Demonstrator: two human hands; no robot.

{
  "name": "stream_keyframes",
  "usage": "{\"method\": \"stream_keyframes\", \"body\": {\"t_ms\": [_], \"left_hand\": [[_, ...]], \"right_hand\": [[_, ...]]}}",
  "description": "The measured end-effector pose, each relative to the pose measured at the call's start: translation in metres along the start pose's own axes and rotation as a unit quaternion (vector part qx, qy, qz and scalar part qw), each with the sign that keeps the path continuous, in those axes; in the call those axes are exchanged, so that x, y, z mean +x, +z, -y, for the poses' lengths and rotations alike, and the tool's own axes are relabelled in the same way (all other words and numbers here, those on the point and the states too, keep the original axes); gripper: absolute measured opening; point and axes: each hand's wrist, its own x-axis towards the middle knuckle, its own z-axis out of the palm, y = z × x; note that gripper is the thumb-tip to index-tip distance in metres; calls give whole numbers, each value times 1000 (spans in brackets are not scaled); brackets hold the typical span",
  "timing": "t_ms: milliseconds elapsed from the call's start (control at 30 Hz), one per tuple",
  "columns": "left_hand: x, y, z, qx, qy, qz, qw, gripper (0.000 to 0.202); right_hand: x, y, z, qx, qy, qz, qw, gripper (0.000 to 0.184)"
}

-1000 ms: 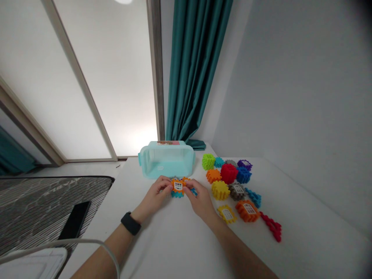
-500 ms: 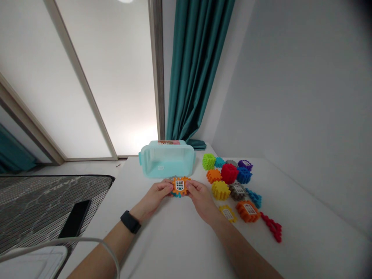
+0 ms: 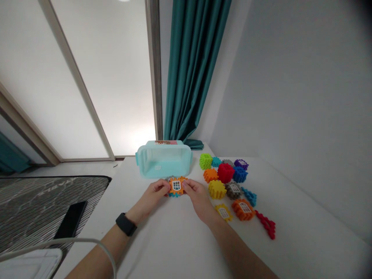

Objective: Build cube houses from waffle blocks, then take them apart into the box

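Between my two hands is an orange toothed building block (image 3: pixel 176 185) with a white window-grid sticker facing up. Teal and grey edges of other pieces show beneath and behind it. My left hand (image 3: pixel 157 191) pinches its left edge between thumb and fingers. At its right edge my right hand (image 3: pixel 196 195) grips it with the thumb on top. The fingers under the block are mostly hidden. To the right of my right hand lie a yellow block (image 3: pixel 217 189) and a flat yellow piece with a grid sticker (image 3: pixel 223 212).
Behind my hands a clear teal bin (image 3: pixel 164 161) lies with its opening toward me. More blocks sit at the right: red (image 3: pixel 226 173), blue (image 3: pixel 240 174), lime (image 3: pixel 205 161), orange (image 3: pixel 243 209) and a red strip (image 3: pixel 266 224). A pale cable (image 3: pixel 95 241) crosses the lower left.
The whole view has shifted slightly, so everything appears a little further left. Both hands keep their grip on the orange block, with hardly any movement.
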Motion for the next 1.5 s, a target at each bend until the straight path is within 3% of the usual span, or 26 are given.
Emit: {"method": "stream_keyframes", "body": {"t_ms": [167, 300, 567, 700, 1000, 1267, 1500], "left_hand": [[0, -1, 1, 66, 41, -27, 997, 31], [3, -4, 5, 109, 55, -20, 992, 34], [3, -8, 11, 135, 82, 6, 987, 43], [1, -10, 12, 141, 94, 18, 985, 41], [-3, -11, 1, 228, 217, -37, 948, 44], [-2, -16, 4, 277, 227, -33, 933, 48], [-2, -18, 6, 296, 251, -39, 921, 49]], "right_hand": [[0, -1, -1, -116, -66, -20, 991, 24], [-3, -2, 2, -243, -168, -27, 955, 14], [-3, -7, 5, -287, -298, 18, 910, 13], [-3, -8, 5, -306, -310, 18, 900, 17], [-6, -5, 4, -350, -291, 45, 889, 42], [-6, -10, 8, -375, -312, 48, 872, 33], [-6, -9, 8, -386, -313, 44, 867, 42]]}}
